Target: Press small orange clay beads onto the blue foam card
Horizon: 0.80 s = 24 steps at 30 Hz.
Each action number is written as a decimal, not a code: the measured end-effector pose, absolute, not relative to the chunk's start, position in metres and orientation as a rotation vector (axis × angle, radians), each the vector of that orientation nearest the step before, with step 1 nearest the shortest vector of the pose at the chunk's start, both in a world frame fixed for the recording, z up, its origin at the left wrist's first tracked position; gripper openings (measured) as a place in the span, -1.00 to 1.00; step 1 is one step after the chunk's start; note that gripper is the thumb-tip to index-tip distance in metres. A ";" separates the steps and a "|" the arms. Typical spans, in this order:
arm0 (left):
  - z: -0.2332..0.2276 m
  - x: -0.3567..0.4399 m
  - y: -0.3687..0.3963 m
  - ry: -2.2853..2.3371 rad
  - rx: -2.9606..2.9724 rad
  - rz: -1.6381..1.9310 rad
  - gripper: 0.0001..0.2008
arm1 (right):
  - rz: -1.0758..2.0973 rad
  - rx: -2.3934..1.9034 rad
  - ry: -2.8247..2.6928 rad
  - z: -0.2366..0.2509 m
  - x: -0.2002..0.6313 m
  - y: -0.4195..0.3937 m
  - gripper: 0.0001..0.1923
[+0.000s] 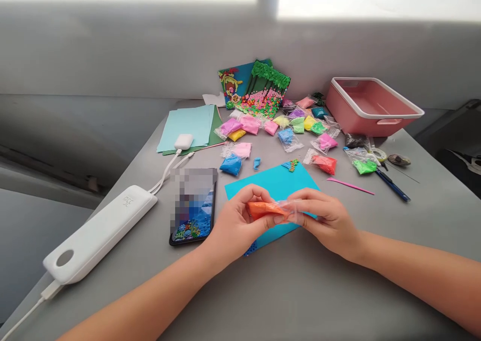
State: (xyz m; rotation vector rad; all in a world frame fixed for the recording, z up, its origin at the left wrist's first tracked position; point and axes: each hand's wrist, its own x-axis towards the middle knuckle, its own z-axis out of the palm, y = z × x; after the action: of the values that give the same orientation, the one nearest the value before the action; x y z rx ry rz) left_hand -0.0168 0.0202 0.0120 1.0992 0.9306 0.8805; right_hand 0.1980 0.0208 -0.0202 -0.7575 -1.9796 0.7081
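Right now both my hands meet over the blue card [276, 185] on the counter [300, 291], and between them is a small clear bag of orange clay [267, 209], lifted just off the card. My left hand [235, 225] has its fingers [259, 194] clamped around the filled orange end; my right hand [328, 220] pinches the loose plastic at the other end. It looks light and soft, likely to squash and dent wherever I press, and the thin film seems slick and easy to tear. I judge the best hold is on the empty plastic lip, not the lump. More colored bags [296, 125] lie well beyond, and a phone [193, 205] rests near my left wrist.
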 end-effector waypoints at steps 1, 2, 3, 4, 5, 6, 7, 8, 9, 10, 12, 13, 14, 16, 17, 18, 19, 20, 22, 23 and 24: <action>0.013 -0.017 0.020 0.932 1.084 0.873 -0.65 | 0.719 -0.750 -2.003 -0.019 0.199 0.021 -0.73; 0.014 -0.017 0.020 0.934 1.065 0.864 -0.63 | 0.734 -0.735 -2.032 -0.018 0.200 0.022 -0.74; 0.014 -0.017 0.019 0.936 1.045 0.856 -0.62 | 0.753 -0.715 -2.067 -0.017 0.202 0.023 -0.75; 0.015 -0.016 0.019 0.938 1.025 0.850 -0.61 | 0.772 -0.694 -2.104 -0.016 0.203 0.024 -0.77; 0.015 -0.016 0.019 0.938 1.006 0.846 -0.60 | 0.786 -0.678 -2.136 -0.014 0.205 0.024 -0.78; 0.016 -0.016 0.020 0.937 0.990 0.842 -0.59 | 0.793 -0.666 -2.159 -0.013 0.206 0.025 -0.79; 0.016 -0.016 0.020 0.934 0.975 0.836 -0.58 | 0.793 -0.662 -2.172 -0.012 0.207 0.025 -0.79; 0.017 -0.016 0.020 0.931 0.963 0.828 -0.56 | 0.786 -0.665 -2.174 -0.012 0.208 0.025 -0.79; 0.017 -0.015 0.020 0.927 0.954 0.817 -0.55 | 0.779 -0.670 -2.167 -0.011 0.209 0.025 -0.78; 0.018 -0.015 0.020 0.923 0.947 0.802 -0.55 | 0.771 -0.675 -2.155 -0.012 0.209 0.025 -0.78; 0.019 -0.015 0.020 0.914 0.943 0.764 -0.55 | 0.769 -0.680 -2.135 -0.012 0.209 0.025 -0.80; 0.019 -0.015 0.020 0.910 0.945 0.741 -0.55 | 0.776 -0.677 -2.128 -0.013 0.209 0.025 -0.82; 0.019 -0.015 0.020 0.905 0.949 0.718 -0.55 | 0.787 -0.670 -2.123 -0.013 0.209 0.025 -0.82; 0.018 -0.016 0.019 0.896 0.959 0.671 -0.52 | 0.816 -0.660 -2.116 -0.013 0.209 0.025 -0.80; 0.017 -0.016 0.019 0.893 0.963 0.649 -0.51 | 0.831 -0.661 -2.114 -0.013 0.210 0.025 -0.79; 0.016 -0.016 0.019 0.890 0.966 0.629 -0.49 | 0.844 -0.668 -2.115 -0.012 0.210 0.025 -0.78; 0.016 -0.017 0.019 0.891 0.968 0.613 -0.47 | 0.853 -0.679 -2.117 -0.012 0.210 0.025 -0.77; 0.016 -0.017 0.018 0.892 0.970 0.598 -0.46 | 0.857 -0.694 -2.122 -0.011 0.211 0.025 -0.76; 0.016 -0.018 0.019 0.904 0.972 0.585 -0.47 | 0.856 -0.715 -2.139 -0.010 0.212 0.024 -0.74; 0.016 -0.018 0.019 0.912 0.971 0.587 -0.47 | 0.852 -0.720 -2.153 -0.009 0.212 0.023 -0.75; 0.017 -0.017 0.019 0.921 0.969 0.594 -0.48 | 0.843 -0.723 -2.169 -0.008 0.212 0.023 -0.75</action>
State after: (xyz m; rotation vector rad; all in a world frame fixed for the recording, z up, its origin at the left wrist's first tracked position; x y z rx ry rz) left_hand -0.0174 0.0192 0.0168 0.9687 0.9212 0.5943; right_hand 0.2123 0.0227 -0.0083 -0.7230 -2.1691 0.8434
